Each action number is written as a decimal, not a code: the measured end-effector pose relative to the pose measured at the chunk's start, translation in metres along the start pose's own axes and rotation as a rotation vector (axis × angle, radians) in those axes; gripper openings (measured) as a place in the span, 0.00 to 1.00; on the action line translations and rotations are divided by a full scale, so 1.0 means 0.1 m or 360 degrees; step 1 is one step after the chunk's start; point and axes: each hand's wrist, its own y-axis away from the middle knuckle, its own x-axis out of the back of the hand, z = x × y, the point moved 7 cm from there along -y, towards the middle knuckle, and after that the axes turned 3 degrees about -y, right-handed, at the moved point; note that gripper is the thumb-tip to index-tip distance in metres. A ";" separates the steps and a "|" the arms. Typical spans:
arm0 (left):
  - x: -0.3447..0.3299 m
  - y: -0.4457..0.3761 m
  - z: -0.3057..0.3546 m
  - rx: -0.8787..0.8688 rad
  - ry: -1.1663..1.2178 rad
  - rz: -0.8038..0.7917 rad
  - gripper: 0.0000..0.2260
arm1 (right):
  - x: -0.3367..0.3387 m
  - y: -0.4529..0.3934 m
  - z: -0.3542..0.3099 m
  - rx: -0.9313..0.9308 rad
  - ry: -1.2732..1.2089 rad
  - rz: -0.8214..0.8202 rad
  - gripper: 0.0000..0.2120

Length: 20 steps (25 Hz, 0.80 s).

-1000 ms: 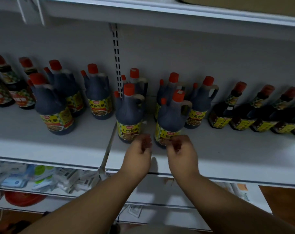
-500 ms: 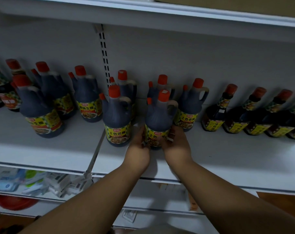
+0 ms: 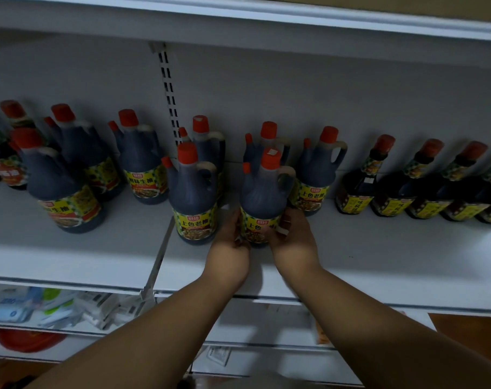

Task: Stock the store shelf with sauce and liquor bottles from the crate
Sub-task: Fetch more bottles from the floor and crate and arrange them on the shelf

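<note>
A dark soy sauce jug (image 3: 262, 195) with a red cap, a handle and a yellow label stands upright near the front of the white shelf (image 3: 379, 256). My left hand (image 3: 230, 248) presses against its lower left side and my right hand (image 3: 292, 240) wraps its lower right side, so both hold its base. A matching jug (image 3: 192, 192) stands just to its left. Behind them are two more jugs (image 3: 266, 141) and another (image 3: 317, 175) at the right. No crate is in view.
Several large red-capped jugs (image 3: 137, 161) fill the shelf's left half. A row of smaller dark bottles (image 3: 359, 183) with yellow labels lines the right. A slotted upright (image 3: 168, 91) runs up the back wall. Packaged goods (image 3: 56, 307) lie on the lower shelf.
Both hands moved forward from in front of the jug and closed around its base. The view shifted a little to the right and closer.
</note>
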 end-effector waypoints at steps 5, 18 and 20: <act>0.04 -0.04 -0.09 -0.0017 -0.0093 -0.0097 0.35 | 0.01 0.03 -0.03 -0.0026 0.0024 0.0035 0.24; 0.26 0.88 0.12 0.0117 -0.0360 0.0341 0.26 | 0.06 0.62 -0.45 0.0386 0.0023 -0.0339 0.16; 0.46 1.30 0.15 0.0163 -0.0467 0.0564 0.24 | -0.08 0.87 -0.66 0.0542 -0.0030 -0.0555 0.18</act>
